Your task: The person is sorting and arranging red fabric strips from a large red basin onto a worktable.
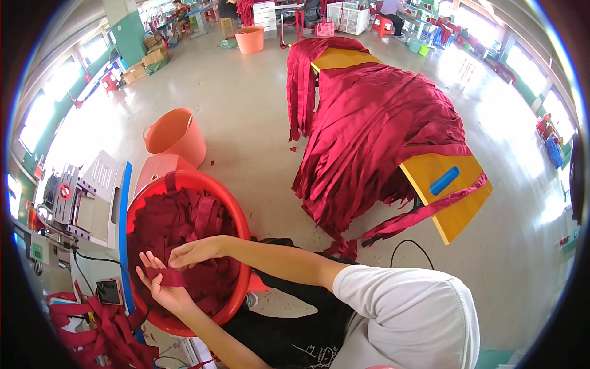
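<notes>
My left hand (167, 292) is over a red tub (241, 209), palm up, with a folded dark red fabric strip (169, 277) across its palm and fingers. The thumb bears on the strip, and the other fingers are partly curled. Just beside it my right hand (200, 250) reaches in from the right, its fingers drawn together close to the left fingertips. Whatever those right fingers pinch, if anything, is hidden. Below both hands, the tub holds a heap of dark red fabric strips (184, 215).
A grey machine (92, 206) stands left of the tub, beside a blue-edged table (125, 184). More strips (101, 332) hang at the lower left. An orange bucket (178, 138) stands beyond. To the right, long red strips (381, 129) drape over a yellow-ended stand (448, 209).
</notes>
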A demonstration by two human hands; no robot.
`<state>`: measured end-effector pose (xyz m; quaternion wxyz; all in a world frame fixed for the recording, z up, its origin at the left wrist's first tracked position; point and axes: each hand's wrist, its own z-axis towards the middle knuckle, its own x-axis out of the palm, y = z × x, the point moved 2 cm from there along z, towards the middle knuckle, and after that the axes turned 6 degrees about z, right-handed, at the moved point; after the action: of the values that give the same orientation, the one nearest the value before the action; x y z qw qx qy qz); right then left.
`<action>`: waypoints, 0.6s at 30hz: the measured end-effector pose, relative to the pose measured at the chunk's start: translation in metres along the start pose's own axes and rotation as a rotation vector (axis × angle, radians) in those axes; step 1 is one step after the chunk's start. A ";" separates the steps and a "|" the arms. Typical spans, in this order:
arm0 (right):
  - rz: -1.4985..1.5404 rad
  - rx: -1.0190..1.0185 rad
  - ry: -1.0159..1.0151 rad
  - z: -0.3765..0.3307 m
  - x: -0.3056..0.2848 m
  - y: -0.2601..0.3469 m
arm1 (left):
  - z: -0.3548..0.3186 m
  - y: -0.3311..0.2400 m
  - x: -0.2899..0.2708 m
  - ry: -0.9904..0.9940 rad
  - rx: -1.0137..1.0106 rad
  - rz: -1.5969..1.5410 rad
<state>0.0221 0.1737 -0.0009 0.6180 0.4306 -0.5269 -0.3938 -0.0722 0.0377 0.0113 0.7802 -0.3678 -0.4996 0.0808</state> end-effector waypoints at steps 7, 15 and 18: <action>0.066 0.083 0.073 0.002 0.008 -0.013 | 0.013 0.011 -0.060 -0.162 -0.041 0.116; -0.004 -0.100 -0.132 -0.077 -0.001 -0.014 | 0.001 0.034 -0.067 -0.205 -0.106 0.341; 0.229 -0.024 -0.070 -0.088 0.025 -0.010 | -0.007 0.033 -0.051 -0.243 -0.216 0.505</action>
<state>0.1121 0.1574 -0.0095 0.6453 0.3462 -0.5890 -0.3418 -0.0833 0.0333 -0.0487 0.6261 -0.5489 -0.4878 0.2622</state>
